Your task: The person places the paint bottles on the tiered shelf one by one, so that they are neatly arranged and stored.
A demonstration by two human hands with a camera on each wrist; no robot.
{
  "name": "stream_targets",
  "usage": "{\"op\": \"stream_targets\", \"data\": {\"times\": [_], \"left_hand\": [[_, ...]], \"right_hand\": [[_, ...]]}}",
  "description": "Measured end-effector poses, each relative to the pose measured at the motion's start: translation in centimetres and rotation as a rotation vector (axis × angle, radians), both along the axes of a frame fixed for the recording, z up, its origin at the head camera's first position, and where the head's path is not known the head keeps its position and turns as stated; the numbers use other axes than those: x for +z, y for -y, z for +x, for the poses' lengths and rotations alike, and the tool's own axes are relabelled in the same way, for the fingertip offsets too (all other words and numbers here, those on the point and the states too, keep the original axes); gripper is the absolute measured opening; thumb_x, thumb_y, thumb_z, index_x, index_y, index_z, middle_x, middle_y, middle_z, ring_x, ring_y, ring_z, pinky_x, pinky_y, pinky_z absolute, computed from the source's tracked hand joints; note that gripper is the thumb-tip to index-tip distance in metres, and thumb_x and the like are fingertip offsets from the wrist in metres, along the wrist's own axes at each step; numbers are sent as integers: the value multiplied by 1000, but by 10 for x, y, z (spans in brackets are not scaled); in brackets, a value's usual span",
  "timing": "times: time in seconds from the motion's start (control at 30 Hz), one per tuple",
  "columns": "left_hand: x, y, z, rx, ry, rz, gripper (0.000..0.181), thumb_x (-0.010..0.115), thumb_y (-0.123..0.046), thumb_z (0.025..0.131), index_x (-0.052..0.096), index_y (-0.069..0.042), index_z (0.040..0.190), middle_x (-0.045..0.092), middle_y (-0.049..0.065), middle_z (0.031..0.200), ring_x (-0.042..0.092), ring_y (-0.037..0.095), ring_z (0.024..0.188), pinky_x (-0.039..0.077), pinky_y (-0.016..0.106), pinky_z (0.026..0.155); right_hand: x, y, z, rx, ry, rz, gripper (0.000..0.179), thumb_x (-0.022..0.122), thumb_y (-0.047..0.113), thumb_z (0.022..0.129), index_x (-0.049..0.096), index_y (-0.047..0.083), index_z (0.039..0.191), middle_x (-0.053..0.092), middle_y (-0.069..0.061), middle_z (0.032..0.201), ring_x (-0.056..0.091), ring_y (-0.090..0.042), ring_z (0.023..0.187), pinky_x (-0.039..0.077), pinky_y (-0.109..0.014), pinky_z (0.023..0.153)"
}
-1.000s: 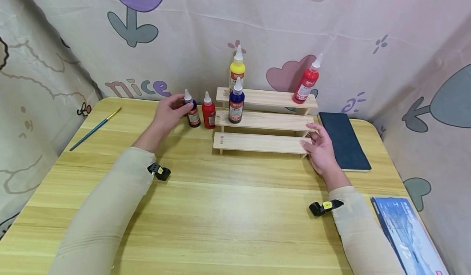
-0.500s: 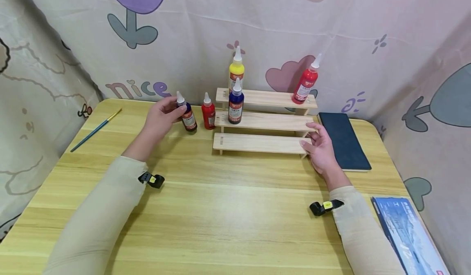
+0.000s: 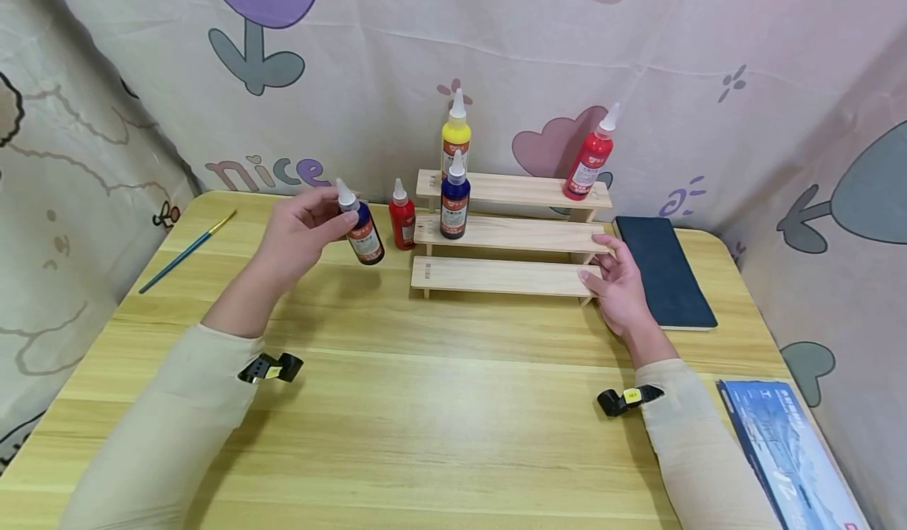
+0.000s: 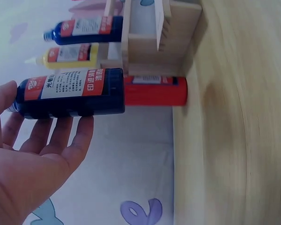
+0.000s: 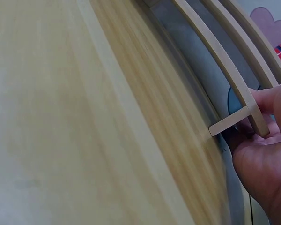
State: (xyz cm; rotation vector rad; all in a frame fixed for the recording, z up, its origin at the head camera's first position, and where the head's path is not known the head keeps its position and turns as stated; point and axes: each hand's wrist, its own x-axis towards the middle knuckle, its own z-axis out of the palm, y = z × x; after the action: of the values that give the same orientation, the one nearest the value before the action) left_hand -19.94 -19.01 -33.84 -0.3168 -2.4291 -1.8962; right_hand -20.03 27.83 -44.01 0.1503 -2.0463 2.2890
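Note:
My left hand [image 3: 296, 237] holds a dark blue paint bottle [image 3: 364, 239] with a white pointed cap, between thumb and fingers. The bottle leans, its cap toward the left, and the left wrist view shows its base raised off the table. A small red bottle [image 3: 402, 221] stands on the table beside the three-tier wooden rack [image 3: 506, 276]. At the rack's right end, my right hand [image 3: 622, 290] grips the lower boards, thumb on the lowest one. On the rack's left side are a blue bottle [image 3: 455, 209] on the middle tier and a yellow bottle [image 3: 457, 135] behind it.
Another red bottle [image 3: 590, 164] leans on the top tier's right end. A dark notebook [image 3: 666, 274] lies right of the rack, a blue-covered pad [image 3: 786, 451] nearer on the right edge. A paintbrush [image 3: 186, 253] lies at the left. Behind the table hangs a printed curtain [image 3: 383, 65].
My left hand has drawn the blue bottle away from the small red bottle, leftward and toward me, lifting and tilting it. My right hand stays on the rack.

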Motion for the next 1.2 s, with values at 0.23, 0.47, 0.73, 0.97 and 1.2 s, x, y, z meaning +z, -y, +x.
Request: {"op": "stream_targets", "data": {"times": [0.23,0.47,0.73,0.97,1.2], "left_hand": [[1,-12,13,-71,-32,-16,31,66,-11,98,63,-2,127,62,13,119,59,24,103,52,25,87],[-6,-27,14,-146,-11,-5,33,67,-10,97,63,1,127,63,14,119,59,26,105,52,31,88],[-3,-52,16,-261,12,27,33,68,-10,96,63,2,127,64,13,119,60,28,105,53,35,87],[7,-82,14,-352,-16,13,37,70,-14,96,63,0,128,65,10,118,60,28,103,53,39,88],[14,-112,4,-418,-26,13,33,70,-19,96,66,-10,127,64,5,117,59,25,106,52,43,89]], "right_hand": [[0,0,0,-4,-4,12,62,54,-23,90,47,13,140,54,-11,132,48,-28,122,53,-26,85],[1,0,0,-25,-3,44,61,57,-21,90,48,14,139,55,-10,129,51,-24,118,53,-24,84],[1,2,0,-52,1,43,63,56,-25,87,50,13,137,56,-11,127,51,-24,115,53,-23,81],[0,2,0,-69,1,54,65,54,-26,88,50,14,139,53,-13,131,48,-25,118,52,-23,84],[2,2,-1,-63,20,87,70,54,-24,89,45,18,144,48,-17,138,47,-28,123,53,-28,86]]}}
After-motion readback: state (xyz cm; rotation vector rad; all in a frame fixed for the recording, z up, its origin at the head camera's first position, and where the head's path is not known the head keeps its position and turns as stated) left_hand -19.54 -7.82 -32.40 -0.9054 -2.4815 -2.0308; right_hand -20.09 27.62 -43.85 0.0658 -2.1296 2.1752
